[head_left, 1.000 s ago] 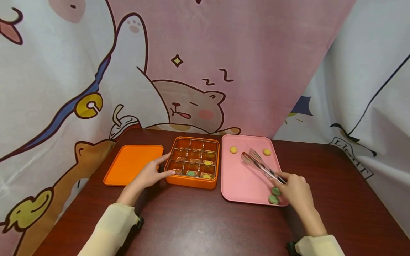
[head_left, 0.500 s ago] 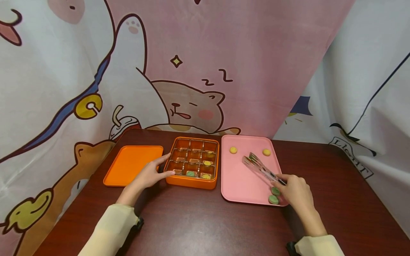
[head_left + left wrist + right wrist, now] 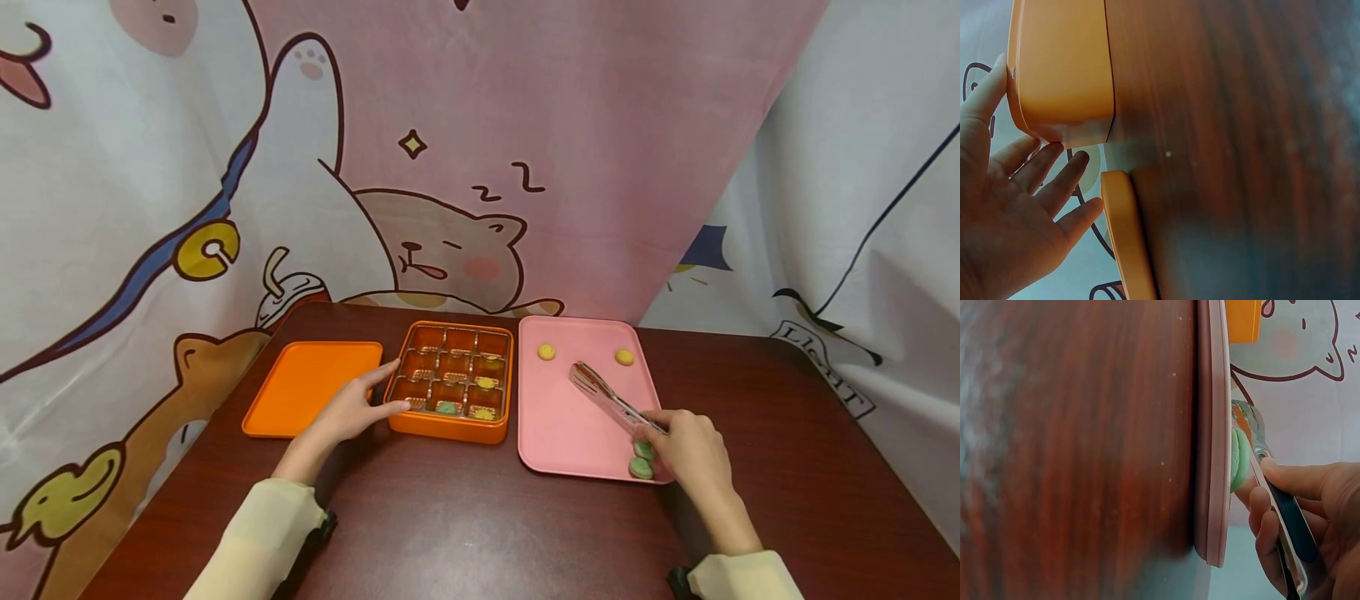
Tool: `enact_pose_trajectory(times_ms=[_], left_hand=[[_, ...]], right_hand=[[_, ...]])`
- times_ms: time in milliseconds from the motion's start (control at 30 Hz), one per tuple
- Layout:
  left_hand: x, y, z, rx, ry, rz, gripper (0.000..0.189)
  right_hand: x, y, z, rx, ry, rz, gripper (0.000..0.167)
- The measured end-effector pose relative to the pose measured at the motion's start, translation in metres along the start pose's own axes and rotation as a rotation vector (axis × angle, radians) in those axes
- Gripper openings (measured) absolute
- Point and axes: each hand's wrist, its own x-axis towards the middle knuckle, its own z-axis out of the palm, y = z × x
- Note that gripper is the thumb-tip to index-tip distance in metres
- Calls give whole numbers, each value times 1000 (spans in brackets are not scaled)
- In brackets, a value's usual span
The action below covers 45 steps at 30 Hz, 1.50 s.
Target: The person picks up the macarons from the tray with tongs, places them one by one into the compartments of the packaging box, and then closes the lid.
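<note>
A curtain printed with cartoon animals hangs behind a dark wood-grained table.

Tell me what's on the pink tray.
On the tray: two yellow macarons at the back, two green ones beside the right hand. Anything under that hand or the tongs is covered.

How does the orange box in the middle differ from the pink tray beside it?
The orange box is deep-sided and split into small compartments, while the pink tray is shallow and undivided. The box is a bold orange, the tray a pale pink. The left hand touches the box; the right hand holds tongs over the tray. Both stand on the table and bear green and yellow macarons.
</note>
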Motion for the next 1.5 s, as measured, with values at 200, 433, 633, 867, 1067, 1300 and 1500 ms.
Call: enact_pose_trajectory(times_ms=[200, 433, 633, 867, 1067, 1300, 1500], left_hand=[[0, 1, 0, 4, 1, -5, 83], [0, 0, 0, 1, 0, -2, 83], [0, -1, 0, 0, 0, -8, 84], [0, -2, 1, -7, 2, -3, 83], [-1, -2, 1, -10, -3, -6, 83], [-1, -3, 1, -6, -5, -11, 84], [0, -1, 0, -5, 3, -1, 83]], right_hand=[[-1, -2, 0, -12, 13, -10, 36], [-2, -7, 0, 0, 19, -8, 37], [-3, -12, 2, 16, 33, -25, 36], [-4, -18, 1, 32, 48, -59, 34], [-4, -25, 1, 55, 59, -85, 31], [-2, -33, 4, 87, 77, -127, 24], [1, -41, 4, 99, 93, -174, 22]])
